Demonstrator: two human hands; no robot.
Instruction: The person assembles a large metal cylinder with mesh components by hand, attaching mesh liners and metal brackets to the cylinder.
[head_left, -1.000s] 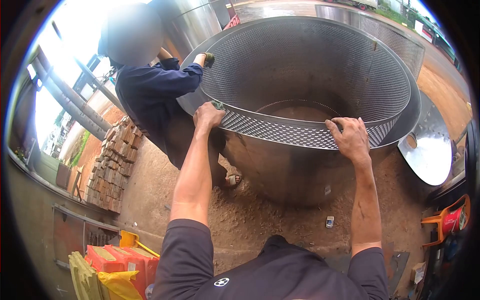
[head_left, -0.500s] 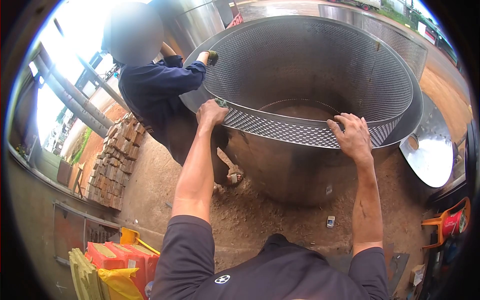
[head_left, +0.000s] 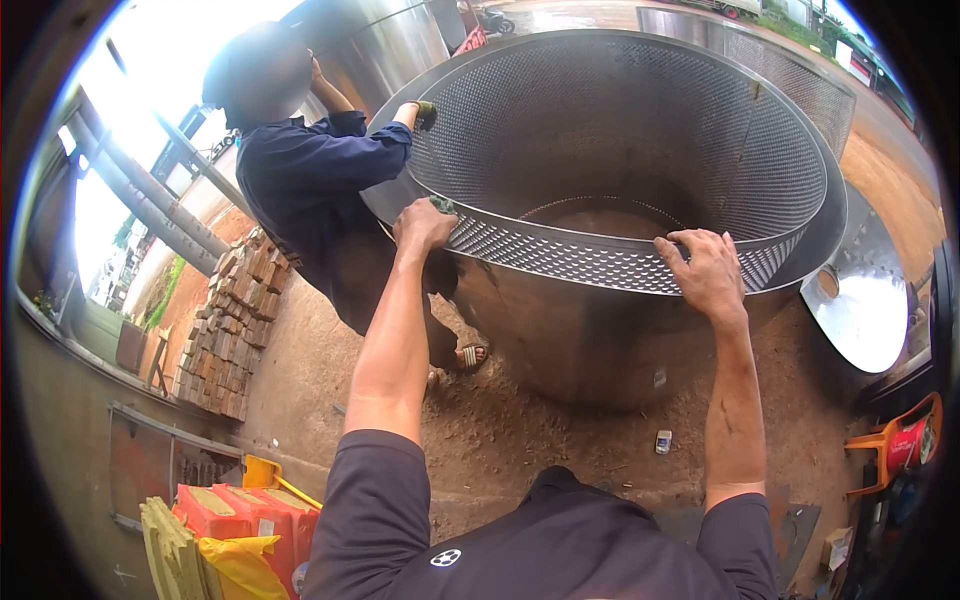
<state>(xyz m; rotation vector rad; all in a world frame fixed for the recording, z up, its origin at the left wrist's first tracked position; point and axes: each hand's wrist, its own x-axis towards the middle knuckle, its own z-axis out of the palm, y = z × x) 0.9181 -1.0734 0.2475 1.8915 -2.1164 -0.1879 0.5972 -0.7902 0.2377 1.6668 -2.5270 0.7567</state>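
Note:
A large perforated metal cylinder (head_left: 560, 248) stands inside a wider, plain metal drum (head_left: 575, 345), its upper edge rising above the drum's near side. My left hand (head_left: 420, 224) is closed over the cylinder's near-left rim, with a small greenish scrap (head_left: 443, 205) at the fingertips, perhaps cloth. Farther right, my right hand (head_left: 708, 265) grips the same rim, its fingers bent over the edge and partly hidden. At the far left rim, a co-worker's gloved hand (head_left: 426, 115) rests on the cylinder's edge.
The co-worker (head_left: 310, 170) stands left of the drum. Stacked wooden blocks (head_left: 232, 330) lie behind. A curved shiny sheet (head_left: 865, 310) leans at right, near an orange chair (head_left: 880, 450). Red-wrapped packs (head_left: 235, 510) sit at lower left; a small box-like item (head_left: 663, 441) lies on the ground.
The co-worker's head has shifted slightly, with a hand now visible beside it. A motorbike has come into view at the top. My hands and the cylinder stay almost in place.

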